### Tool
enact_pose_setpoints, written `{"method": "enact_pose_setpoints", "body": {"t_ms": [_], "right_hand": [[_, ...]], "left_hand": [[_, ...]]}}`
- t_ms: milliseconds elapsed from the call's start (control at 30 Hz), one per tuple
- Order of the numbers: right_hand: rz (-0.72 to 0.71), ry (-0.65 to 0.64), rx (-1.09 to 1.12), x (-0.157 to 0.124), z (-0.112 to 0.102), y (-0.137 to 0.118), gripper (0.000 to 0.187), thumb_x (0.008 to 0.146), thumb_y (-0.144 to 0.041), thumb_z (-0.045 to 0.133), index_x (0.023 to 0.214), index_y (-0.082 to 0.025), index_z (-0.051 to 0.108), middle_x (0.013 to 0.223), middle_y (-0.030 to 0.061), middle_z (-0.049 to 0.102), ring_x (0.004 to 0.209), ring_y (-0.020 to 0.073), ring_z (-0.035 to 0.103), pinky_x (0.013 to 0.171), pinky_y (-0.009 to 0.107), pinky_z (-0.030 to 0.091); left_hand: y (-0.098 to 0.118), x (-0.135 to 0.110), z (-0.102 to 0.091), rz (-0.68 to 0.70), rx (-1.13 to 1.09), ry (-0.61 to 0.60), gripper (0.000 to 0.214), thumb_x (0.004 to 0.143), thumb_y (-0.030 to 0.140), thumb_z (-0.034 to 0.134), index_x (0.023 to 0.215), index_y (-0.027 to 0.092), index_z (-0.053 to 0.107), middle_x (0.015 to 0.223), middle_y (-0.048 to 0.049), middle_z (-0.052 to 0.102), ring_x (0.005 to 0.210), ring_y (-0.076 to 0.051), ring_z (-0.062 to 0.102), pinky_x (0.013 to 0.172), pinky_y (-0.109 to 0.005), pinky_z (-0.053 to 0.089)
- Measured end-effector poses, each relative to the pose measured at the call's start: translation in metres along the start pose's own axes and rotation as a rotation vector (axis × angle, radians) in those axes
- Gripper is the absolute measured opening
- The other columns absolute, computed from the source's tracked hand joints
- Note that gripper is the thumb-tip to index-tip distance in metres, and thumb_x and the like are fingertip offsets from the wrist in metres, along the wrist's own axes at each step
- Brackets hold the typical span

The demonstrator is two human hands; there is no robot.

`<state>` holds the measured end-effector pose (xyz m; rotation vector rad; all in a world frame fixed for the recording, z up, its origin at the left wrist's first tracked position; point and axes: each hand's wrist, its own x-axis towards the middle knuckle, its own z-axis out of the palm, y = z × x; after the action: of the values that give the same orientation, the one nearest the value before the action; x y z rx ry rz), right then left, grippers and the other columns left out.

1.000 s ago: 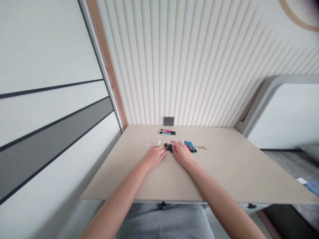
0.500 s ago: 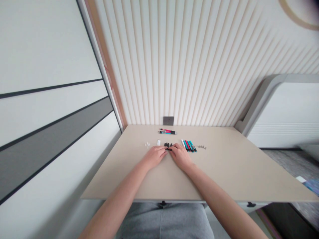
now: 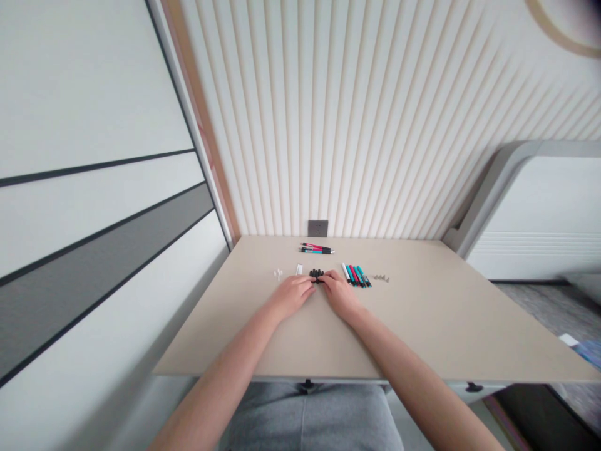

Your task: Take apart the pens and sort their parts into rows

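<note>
Both of my hands rest on the beige table (image 3: pixel 422 326), fingertips meeting at a small heap of black pen parts (image 3: pixel 316 273). My left hand (image 3: pixel 291 295) has its fingers curled, and they close on a black part at the heap's left edge. My right hand (image 3: pixel 340 293) pinches a black part at the heap's right edge. Several teal, pink and white pen barrels (image 3: pixel 357 275) lie side by side just right of my right hand. Two assembled pens (image 3: pixel 317 249) lie farther back.
Small grey bits (image 3: pixel 381 277) lie right of the barrels. White bits (image 3: pixel 278 273) and a white piece (image 3: pixel 299 269) lie left of the heap. A dark wall socket (image 3: pixel 318 228) sits above the table's back edge. A grey padded frame (image 3: pixel 498 188) stands at the right.
My right hand has slid left, off the coloured barrels and onto the black parts, so its fingertips now meet my left hand's. My left hand has barely moved.
</note>
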<state>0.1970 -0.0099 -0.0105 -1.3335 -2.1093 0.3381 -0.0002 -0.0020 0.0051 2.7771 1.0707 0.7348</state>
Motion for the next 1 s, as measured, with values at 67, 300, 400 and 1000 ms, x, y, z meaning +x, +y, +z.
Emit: {"method": "enact_pose_setpoints", "body": {"t_ms": [67, 300, 400, 1000], "right_hand": [[-0.001, -0.007, 0.003, 0.0006, 0.0003, 0.0013, 0.035, 0.093, -0.010, 0.043, 0.119, -0.020, 0.065, 0.112, 0.0095, 0.061, 0.105, 0.0185, 0.059, 0.094, 0.029, 0.046], [-0.022, -0.014, -0.108, 0.0002, -0.0010, -0.0009, 0.043, 0.094, -0.010, 0.040, 0.132, -0.020, 0.055, 0.111, 0.0109, 0.059, 0.103, 0.0204, 0.057, 0.093, 0.032, 0.046], [-0.036, -0.013, -0.161, 0.0000, -0.0004, -0.0008, 0.041, 0.094, -0.010, 0.041, 0.129, -0.020, 0.058, 0.110, 0.0114, 0.058, 0.100, 0.0204, 0.056, 0.091, 0.031, 0.045], [-0.055, 0.006, -0.114, -0.0001, 0.0032, 0.0047, 0.030, 0.096, -0.014, 0.044, 0.114, -0.019, 0.068, 0.106, 0.0087, 0.060, 0.097, 0.0174, 0.057, 0.091, 0.027, 0.043]], "left_hand": [[0.0004, 0.0000, -0.0002, -0.004, -0.002, -0.003, 0.025, 0.097, 0.026, 0.048, 0.112, 0.018, 0.066, 0.118, -0.0089, 0.068, 0.111, -0.022, 0.062, 0.100, -0.039, 0.048], [0.0018, 0.0006, -0.0018, -0.002, -0.001, -0.012, 0.025, 0.097, 0.026, 0.046, 0.110, 0.019, 0.066, 0.121, -0.0077, 0.067, 0.112, -0.020, 0.062, 0.100, -0.038, 0.048], [0.0020, 0.0007, -0.0016, -0.012, -0.003, -0.006, 0.027, 0.098, 0.027, 0.045, 0.113, 0.019, 0.065, 0.120, -0.0086, 0.067, 0.112, -0.021, 0.062, 0.099, -0.038, 0.048], [0.0004, -0.0003, 0.0011, -0.018, 0.027, -0.002, 0.031, 0.098, 0.029, 0.046, 0.123, 0.017, 0.060, 0.124, -0.0096, 0.066, 0.117, -0.021, 0.060, 0.101, -0.040, 0.047]]}}
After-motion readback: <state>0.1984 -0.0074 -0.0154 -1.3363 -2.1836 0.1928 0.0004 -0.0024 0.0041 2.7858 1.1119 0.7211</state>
